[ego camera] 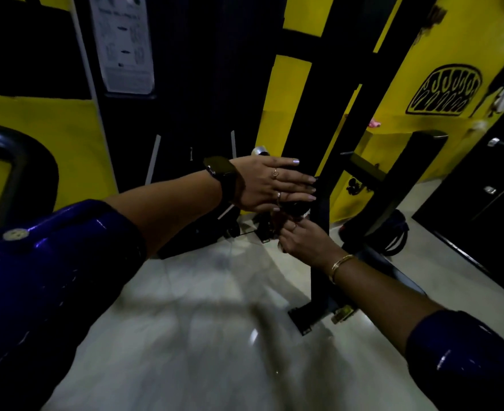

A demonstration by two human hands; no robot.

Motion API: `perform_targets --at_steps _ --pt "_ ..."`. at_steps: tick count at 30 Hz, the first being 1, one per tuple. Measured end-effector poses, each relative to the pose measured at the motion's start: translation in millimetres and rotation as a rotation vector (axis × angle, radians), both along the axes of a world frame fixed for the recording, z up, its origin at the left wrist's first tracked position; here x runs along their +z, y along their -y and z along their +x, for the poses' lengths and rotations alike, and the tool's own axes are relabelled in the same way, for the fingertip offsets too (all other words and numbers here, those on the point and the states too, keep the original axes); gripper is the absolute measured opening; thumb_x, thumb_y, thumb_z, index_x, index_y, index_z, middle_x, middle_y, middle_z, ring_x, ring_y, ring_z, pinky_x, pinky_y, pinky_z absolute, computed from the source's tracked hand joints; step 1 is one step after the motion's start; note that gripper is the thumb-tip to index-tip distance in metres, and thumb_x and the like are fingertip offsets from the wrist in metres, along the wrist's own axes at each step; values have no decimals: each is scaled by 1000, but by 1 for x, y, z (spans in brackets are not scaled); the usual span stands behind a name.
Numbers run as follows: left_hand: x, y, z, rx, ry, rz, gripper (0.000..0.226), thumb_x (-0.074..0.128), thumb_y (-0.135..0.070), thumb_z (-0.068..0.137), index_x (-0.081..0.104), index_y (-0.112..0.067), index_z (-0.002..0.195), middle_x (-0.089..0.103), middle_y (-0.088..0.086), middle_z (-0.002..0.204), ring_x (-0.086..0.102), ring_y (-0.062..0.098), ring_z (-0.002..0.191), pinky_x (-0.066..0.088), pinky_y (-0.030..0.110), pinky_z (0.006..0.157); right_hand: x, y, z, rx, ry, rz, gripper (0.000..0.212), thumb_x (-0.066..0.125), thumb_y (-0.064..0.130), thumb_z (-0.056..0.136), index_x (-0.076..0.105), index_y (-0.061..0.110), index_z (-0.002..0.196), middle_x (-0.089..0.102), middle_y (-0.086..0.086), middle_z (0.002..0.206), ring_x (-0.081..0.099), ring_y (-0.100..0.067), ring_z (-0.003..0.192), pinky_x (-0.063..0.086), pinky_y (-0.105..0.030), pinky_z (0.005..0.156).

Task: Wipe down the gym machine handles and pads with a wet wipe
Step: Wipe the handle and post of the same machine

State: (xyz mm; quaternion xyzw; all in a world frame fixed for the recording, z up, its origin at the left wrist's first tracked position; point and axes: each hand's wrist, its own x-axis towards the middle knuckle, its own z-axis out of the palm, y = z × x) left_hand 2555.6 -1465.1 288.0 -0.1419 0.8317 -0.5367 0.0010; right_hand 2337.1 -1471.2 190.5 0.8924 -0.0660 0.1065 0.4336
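Head view, dim and partly blurred. The left hand (271,183) reaches forward with its fingers straight and close together, lying flat across the top of a dark rounded pad (295,206) of the gym machine. It grips nothing. A black watch (220,174) sits on that wrist, above a blue sleeve (52,262). The right hand (302,241), with a gold bracelet (340,264) at its wrist, comes up from below, fingertips against the underside of the same pad. Whether it grasps the pad or a wipe cannot be told — that area is too dark. The pad lies just beside a black upright post (319,262), which stands on a pale glossy floor (200,321). Behind is a yellow wall (458,40) and, upper left, a white printed sheet (123,43).
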Motion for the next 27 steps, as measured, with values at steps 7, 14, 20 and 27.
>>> perform_targets --at_steps 7,14,20,27 --pt "-13 -7 -3 47 -141 106 61 12 -40 100 17 -12 154 32 7 157 24 21 147 11 41 120 -45 -17 4 -367 -228 62 29 80 14 64 76 0 89 72 -18 83 67 -31 83 48 -41 96" --pt "-35 -10 5 62 -270 165 56 13 -37 102 15 -13 152 25 2 158 25 19 146 14 40 119 -16 -13 7 -126 -9 6 18 53 -2 89 67 -5 101 63 -16 91 60 -32 95 45 -43 98" --pt "-34 -11 3 67 -304 180 59 21 -37 98 17 -14 152 28 2 158 21 17 146 4 40 121 -40 -12 4 -316 -185 -43 29 48 -2 82 69 -10 100 69 -17 82 65 -35 91 29 -49 112" --pt "-36 -6 8 103 -175 35 64 21 -39 98 2 -13 154 13 1 161 9 16 148 3 41 120 -40 -15 7 -305 -240 33 23 66 2 77 71 -4 99 68 -18 90 63 -35 96 38 -49 109"
